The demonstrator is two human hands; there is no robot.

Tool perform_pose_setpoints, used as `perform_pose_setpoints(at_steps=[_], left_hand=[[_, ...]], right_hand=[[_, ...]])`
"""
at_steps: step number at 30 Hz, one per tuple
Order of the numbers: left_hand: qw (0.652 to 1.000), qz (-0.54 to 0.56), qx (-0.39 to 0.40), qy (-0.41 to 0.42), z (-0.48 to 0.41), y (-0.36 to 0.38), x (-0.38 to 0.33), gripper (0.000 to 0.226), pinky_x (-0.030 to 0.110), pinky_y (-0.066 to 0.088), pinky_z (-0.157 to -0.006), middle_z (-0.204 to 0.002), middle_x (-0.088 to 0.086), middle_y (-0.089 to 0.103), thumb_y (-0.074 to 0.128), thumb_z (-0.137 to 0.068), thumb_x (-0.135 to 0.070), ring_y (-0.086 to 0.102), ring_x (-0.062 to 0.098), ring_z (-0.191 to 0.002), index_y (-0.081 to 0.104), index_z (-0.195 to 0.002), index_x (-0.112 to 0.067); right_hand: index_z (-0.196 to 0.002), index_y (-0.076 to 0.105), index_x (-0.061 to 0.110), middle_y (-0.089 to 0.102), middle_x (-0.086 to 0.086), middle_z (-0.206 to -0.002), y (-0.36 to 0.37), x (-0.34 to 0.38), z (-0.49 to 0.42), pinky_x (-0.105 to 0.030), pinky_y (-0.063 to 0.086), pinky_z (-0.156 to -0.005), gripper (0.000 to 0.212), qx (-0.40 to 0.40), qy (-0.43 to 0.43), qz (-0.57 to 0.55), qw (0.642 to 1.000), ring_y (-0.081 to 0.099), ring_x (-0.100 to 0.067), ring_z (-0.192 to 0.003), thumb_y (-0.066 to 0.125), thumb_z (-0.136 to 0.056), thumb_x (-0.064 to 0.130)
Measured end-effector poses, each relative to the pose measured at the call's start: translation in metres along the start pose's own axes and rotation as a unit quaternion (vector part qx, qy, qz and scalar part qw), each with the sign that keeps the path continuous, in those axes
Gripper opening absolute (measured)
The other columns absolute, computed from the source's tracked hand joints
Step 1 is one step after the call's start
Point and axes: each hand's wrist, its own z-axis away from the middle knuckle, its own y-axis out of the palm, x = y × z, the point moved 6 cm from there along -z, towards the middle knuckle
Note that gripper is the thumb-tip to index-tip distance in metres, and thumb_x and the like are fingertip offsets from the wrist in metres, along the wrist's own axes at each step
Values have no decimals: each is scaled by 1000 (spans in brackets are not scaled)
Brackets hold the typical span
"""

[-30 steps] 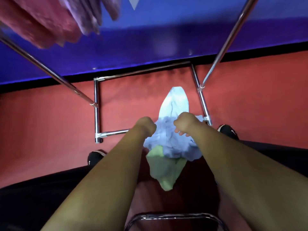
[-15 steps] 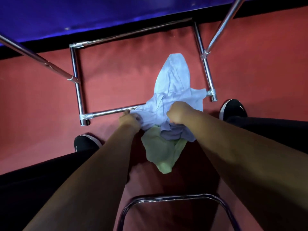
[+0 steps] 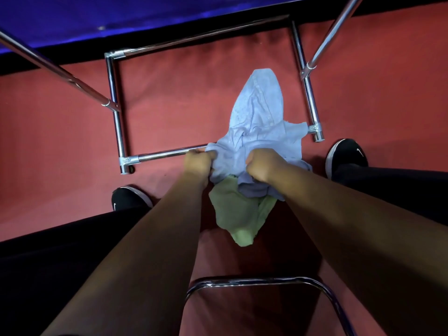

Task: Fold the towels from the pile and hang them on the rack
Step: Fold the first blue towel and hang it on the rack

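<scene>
Risk no. 1 lies on the near side of the rack (image 3: 167, 155): the green towel (image 3: 237, 214) has its far edge tucked under the blue towel (image 3: 259, 112), so a lift prob. drags both up together, and one may drop off halfway. Next, the grip. Both hands sit right at the rack's front floor bar. The left hand (image 3: 197, 162) pinches the blue towel's edge with curled fingers, and the right hand (image 3: 263, 166) is a fist closed on a bunched wad of the same cloth, so neither seems to hold a clean corner (hard to be sure, since folds hide the hems). A towel raised that way likely hangs twisted and folds crooked, needing a re-grip in mid-air. Past the hands, the blue towel crosses over the front floor bar and runs inside the frame, close to the rack's right-hand floor bar and its clamp. A quick pull could catch cloth on that joint or nudge the light frame. As for looks: the green one is thin, limp and crumpled into a rough wedge, w/ frayed-looking edges. The blue one is pale and soft, heaped in creases at the bar, then stretched into a long rounded tongue flat on the red floor (image 3: 60, 154) within the frame.
</scene>
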Motion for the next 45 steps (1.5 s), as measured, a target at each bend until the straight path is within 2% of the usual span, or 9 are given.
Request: perform_pose_setpoints(at_steps=[5, 10, 13, 22, 25, 29, 34, 40, 45], left_hand=[[987, 60, 147, -16, 14, 17, -8, 25, 49, 54, -94, -114, 18, 72, 64, -95, 3, 66, 33, -107, 77, -115, -4], [980, 66, 189, 20, 37, 12, -28, 23, 37, 44, -75, -94, 11, 75, 68, -92, 0, 65, 30, -92, 80, -87, -19], [975, 62, 199, 71, 52, 5, -47, 20, 33, 55, -75, -86, 12, 76, 68, -91, 7, 70, 26, -81, 75, -88, -12], [952, -105, 143, 248, 135, -26, -125, 18, 17, 53, -57, -65, -11, 73, 74, -90, 9, 64, -1, -56, 76, -99, -7], [911, -187, 159, 332, 181, -30, -162, 22, 18, 54, -67, -74, -13, 76, 74, -90, 10, 65, -1, -66, 79, -98, -9], [857, -267, 171, 406, 247, -36, -205, 22, 30, 57, -76, -82, 1, 77, 78, -86, 7, 66, 11, -76, 80, -90, -15], [816, -278, 152, 484, 330, -56, -249, 15, 25, 54, -74, -84, -1, 76, 81, -87, 0, 63, 7, -75, 79, -92, -14], [768, -325, 65, 548, 396, -82, -280, 14, 24, 51, -69, -83, -10, 75, 81, -86, -12, 60, 0, -71, 78, -88, -25], [785, -311, 22, 535, 397, -93, -264, 14, 24, 51, -67, -83, -7, 77, 85, -80, -17, 62, 0, -70, 77, -85, -26]], right_hand=[[-158, 46, 31, 67, -7, -121, -10, 12, -3, -39, 54, -95, 59, -58, -72, -69, 993, 66, -29, -112, 61, -103, 16], [-120, 69, 23, 60, -11, -131, -23, 26, 9, -45, 57, -99, 23, -57, -81, -43, 994, 64, -29, -111, 63, -100, 13], [-110, 68, 17, 59, -13, -123, -31, 35, 22, -44, 55, -101, 10, -65, -102, -21, 992, 60, -29, -113, 64, -100, 17], [-80, 67, 16, 53, -3, -99, -87, 50, 101, -29, 42, -77, 9, -148, -158, -79, 973, 50, -19, -93, 72, -87, 14], [-101, 76, 6, 58, -6, -110, -112, 56, 128, -27, 43, -77, 16, -147, -168, -52, 973, 52, -18, -98, 74, -87, 14], [-137, 65, 24, 60, -3, -134, -158, 76, 175, -27, 50, -96, 54, -182, -218, -98, 954, 61, -18, -115, 82, -85, 23], [-91, 74, 26, 76, -1, -87, -201, 101, 245, -27, 58, -74, 13, -211, -292, -87, 929, 66, -14, -76, 86, -87, 20], [-81, 61, 20, 56, 7, -70, -233, 114, 321, -34, 35, -59, 30, -259, -291, -110, 914, 47, -15, -65, 86, -80, 36], [-72, 51, 22, 47, 11, -63, -213, 119, 334, -34, 31, -59, 37, -243, -307, -127, 911, 41, -11, -59, 83, -84, 34]])
